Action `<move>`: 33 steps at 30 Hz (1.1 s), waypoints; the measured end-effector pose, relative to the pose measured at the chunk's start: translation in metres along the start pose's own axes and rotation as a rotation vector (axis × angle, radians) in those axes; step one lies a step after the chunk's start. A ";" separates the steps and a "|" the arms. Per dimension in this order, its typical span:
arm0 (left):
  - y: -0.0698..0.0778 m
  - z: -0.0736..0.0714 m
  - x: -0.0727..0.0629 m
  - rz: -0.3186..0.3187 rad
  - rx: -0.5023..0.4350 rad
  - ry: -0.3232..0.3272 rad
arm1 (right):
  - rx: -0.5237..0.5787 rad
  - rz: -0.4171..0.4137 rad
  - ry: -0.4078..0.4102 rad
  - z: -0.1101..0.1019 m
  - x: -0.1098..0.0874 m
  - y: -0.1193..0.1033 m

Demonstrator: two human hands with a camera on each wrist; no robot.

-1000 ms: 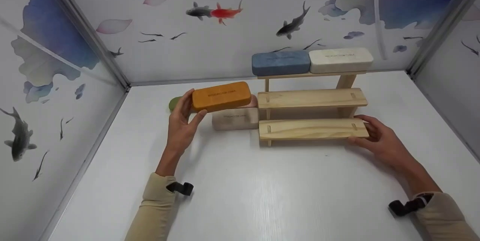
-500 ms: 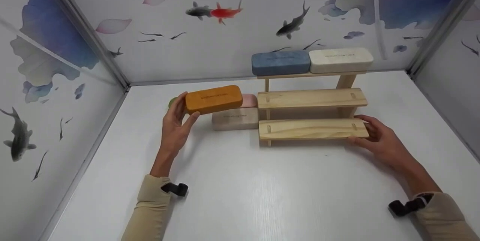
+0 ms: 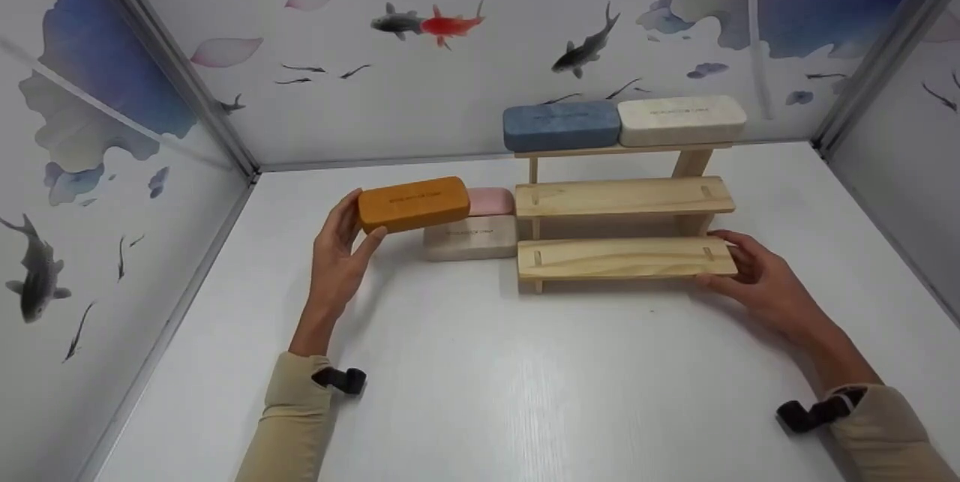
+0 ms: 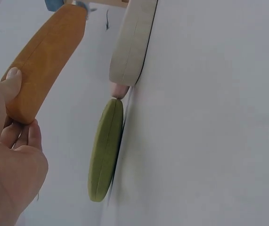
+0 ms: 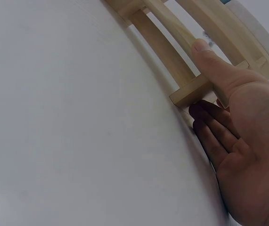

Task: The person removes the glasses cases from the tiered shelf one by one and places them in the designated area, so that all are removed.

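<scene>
farthest left, a side wall (image 3: 34,272) carries a painted dark fish and blue leaf shapes. the left hand (image 3: 335,264), in a beige sleeve (image 3: 289,407), grips the left end of the orange case (image 3: 414,203) — thumb on the near side, fingers round the far side. the case is held up off the white table (image 3: 562,369), left of the rack, slanting with its right end a little farther back. the left wrist view shows a green case (image 4: 106,153) on the table, hidden from the head view. next come a pink case (image 3: 493,201) and, just in front of it, a grey case (image 3: 484,237), both beside the rack's left end and partly covered by the orange one. the wooden rack (image 3: 622,197) has three stepped shelves; a blue case (image 3: 562,127) and, to its right, a white case (image 3: 682,122) lie end to end on the top one. at the right, the right hand (image 3: 772,291) grips the lowest shelf's right end — well apart from the left hand.
</scene>
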State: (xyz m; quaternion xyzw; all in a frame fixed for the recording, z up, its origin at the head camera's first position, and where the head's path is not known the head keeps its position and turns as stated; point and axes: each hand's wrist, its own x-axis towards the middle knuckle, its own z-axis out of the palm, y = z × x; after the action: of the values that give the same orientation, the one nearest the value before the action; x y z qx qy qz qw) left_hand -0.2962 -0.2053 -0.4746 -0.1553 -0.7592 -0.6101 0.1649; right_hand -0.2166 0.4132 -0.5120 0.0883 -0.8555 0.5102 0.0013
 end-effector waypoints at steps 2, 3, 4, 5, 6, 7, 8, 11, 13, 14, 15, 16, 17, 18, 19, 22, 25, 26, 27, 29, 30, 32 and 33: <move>-0.002 -0.002 0.000 -0.007 0.003 0.001 | -0.003 0.003 0.000 0.000 0.000 0.000; -0.003 -0.003 -0.001 -0.011 0.005 0.002 | -0.006 0.005 0.001 0.000 0.000 0.000; -0.003 -0.004 -0.001 -0.013 0.009 0.004 | -0.010 0.008 0.003 0.000 0.001 0.000; -0.004 -0.006 -0.001 -0.014 0.012 0.004 | -0.015 0.010 0.004 0.001 0.001 0.000; -0.005 -0.007 -0.001 -0.017 0.016 0.006 | -0.019 0.013 0.005 0.001 0.001 0.000; -0.005 -0.008 -0.001 -0.018 0.020 0.007 | -0.022 0.016 0.006 0.001 0.001 -0.001; -0.006 -0.009 -0.001 -0.020 0.023 0.007 | -0.024 0.020 0.006 0.001 0.001 -0.001; -0.009 -0.013 -0.002 -0.019 0.015 0.008 | -0.027 0.027 0.007 0.001 0.001 -0.001; -0.012 -0.016 -0.003 -0.018 0.003 0.006 | -0.029 0.031 0.006 0.001 0.001 -0.001; -0.013 -0.017 -0.003 -0.018 -0.003 0.005 | -0.032 0.032 0.006 0.001 0.001 -0.001; -0.014 -0.019 -0.003 -0.018 -0.005 0.004 | -0.033 0.031 0.007 0.001 0.001 -0.001; -0.014 -0.021 -0.003 -0.020 -0.006 0.004 | -0.034 0.030 0.008 0.001 0.001 -0.001; -0.015 -0.023 -0.003 -0.023 -0.006 0.004 | -0.036 0.029 0.008 0.001 0.001 -0.001; -0.015 -0.024 -0.004 -0.026 -0.005 0.005 | -0.035 0.027 0.009 0.001 0.001 -0.001; -0.015 -0.026 -0.004 -0.031 -0.003 0.007 | -0.033 0.024 0.009 0.001 0.001 -0.001; -0.016 -0.032 -0.005 -0.043 0.003 0.010 | -0.022 0.012 0.007 0.001 0.001 -0.001; -0.018 -0.037 -0.007 -0.057 0.005 0.010 | -0.013 0.004 0.003 0.000 0.001 -0.001; -0.018 -0.039 -0.007 -0.062 0.007 0.008 | -0.009 0.001 0.001 0.000 0.000 -0.001; -0.019 -0.041 -0.008 -0.067 0.007 0.007 | -0.008 -0.001 0.001 0.000 0.000 -0.001; -0.021 -0.044 -0.009 -0.075 0.010 0.002 | -0.007 -0.003 0.003 0.000 0.000 -0.001; -0.021 -0.046 -0.009 -0.080 0.014 0.000 | -0.012 -0.004 0.004 0.000 0.000 -0.001; -0.022 -0.050 -0.010 -0.086 0.018 -0.002 | -0.020 -0.004 0.006 0.000 0.000 -0.001; -0.022 -0.052 -0.010 -0.090 0.019 -0.003 | -0.027 -0.004 0.007 0.000 0.000 -0.001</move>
State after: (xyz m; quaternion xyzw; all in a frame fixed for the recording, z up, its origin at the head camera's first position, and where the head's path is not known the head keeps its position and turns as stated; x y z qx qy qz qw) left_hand -0.2940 -0.2608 -0.4880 -0.1202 -0.7715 -0.6094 0.1375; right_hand -0.2163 0.4126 -0.5109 0.0883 -0.8621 0.4990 0.0067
